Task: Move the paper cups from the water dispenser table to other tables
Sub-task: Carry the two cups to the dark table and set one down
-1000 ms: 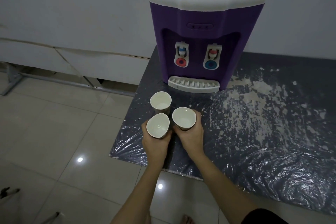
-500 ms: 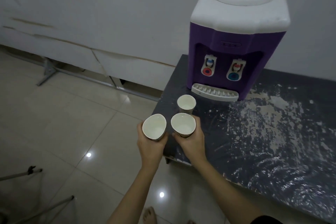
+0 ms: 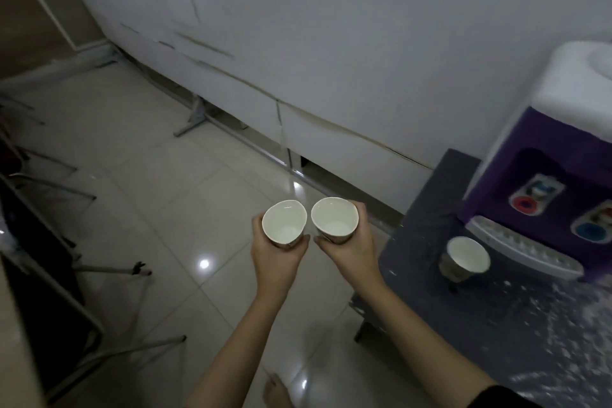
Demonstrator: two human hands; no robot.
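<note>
My left hand [image 3: 275, 258] grips a white paper cup [image 3: 284, 223], squeezed slightly oval, and my right hand [image 3: 351, 248] grips a second paper cup [image 3: 334, 219]. Both cups are held upright side by side over the tiled floor, left of the table. A third paper cup [image 3: 463, 258] stands on the dark plastic-covered table [image 3: 496, 325], just in front of the drip tray of the purple and white water dispenser [image 3: 546, 169].
A white wall panel [image 3: 298, 43] on metal feet runs along the back. Metal legs [image 3: 109, 270] and a dark piece of furniture [image 3: 39, 258] stand at the left. My bare foot [image 3: 276, 394] shows on the glossy floor tiles below.
Both hands have lifted their cups off the table and carried them left over the floor. My view has swung left, so the dispenser now sits at the right edge.
</note>
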